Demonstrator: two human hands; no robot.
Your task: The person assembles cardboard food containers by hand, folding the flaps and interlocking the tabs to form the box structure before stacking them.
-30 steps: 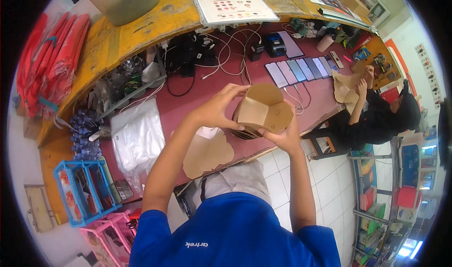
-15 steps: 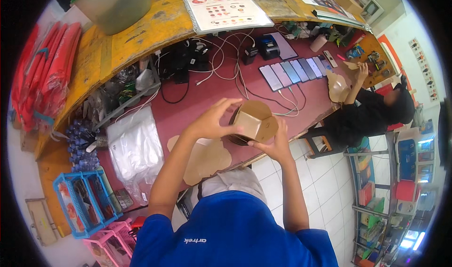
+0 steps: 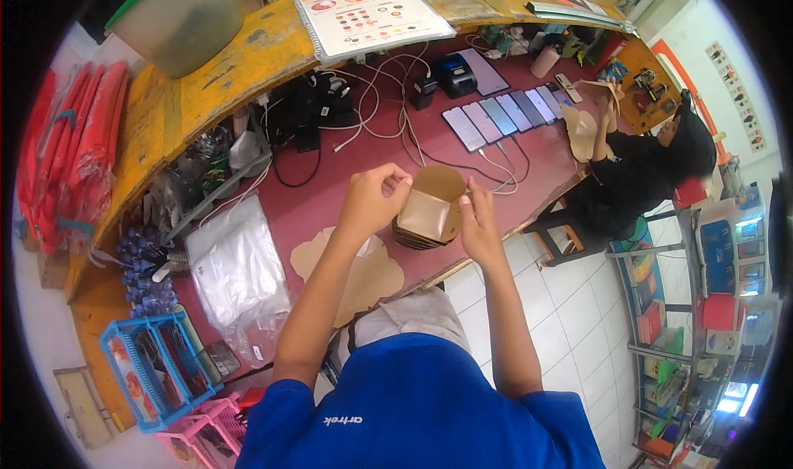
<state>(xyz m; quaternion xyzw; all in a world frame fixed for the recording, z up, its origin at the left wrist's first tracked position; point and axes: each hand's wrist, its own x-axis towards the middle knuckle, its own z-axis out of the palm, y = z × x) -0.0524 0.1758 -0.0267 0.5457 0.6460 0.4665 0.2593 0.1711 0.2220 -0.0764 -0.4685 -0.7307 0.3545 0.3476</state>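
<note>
A stack of nested brown paper food boxes (image 3: 424,214) stands on the reddish table in front of me, its top box unfolded at the flaps. My left hand (image 3: 376,198) is closed at the left edge of the top box, its fingertips pinched at a flap. On the opposite side, my right hand (image 3: 481,225) pinches the right flap between thumb and fingers. Flat brown box blanks (image 3: 351,277) lie under my left forearm, by the table's near edge.
A plastic-wrapped white stack (image 3: 235,258) lies left, near blue baskets (image 3: 161,361). Several phones (image 3: 500,118) and cables are beyond the boxes. At right, a person in black (image 3: 636,167) handles a brown paper blank (image 3: 596,89). A yellow shelf (image 3: 248,64) overhangs the back.
My left hand has gone from spread fingers around the box to a pinch at its edge. The stack now stands lower and slightly left. The other person has raised a paper blank.
</note>
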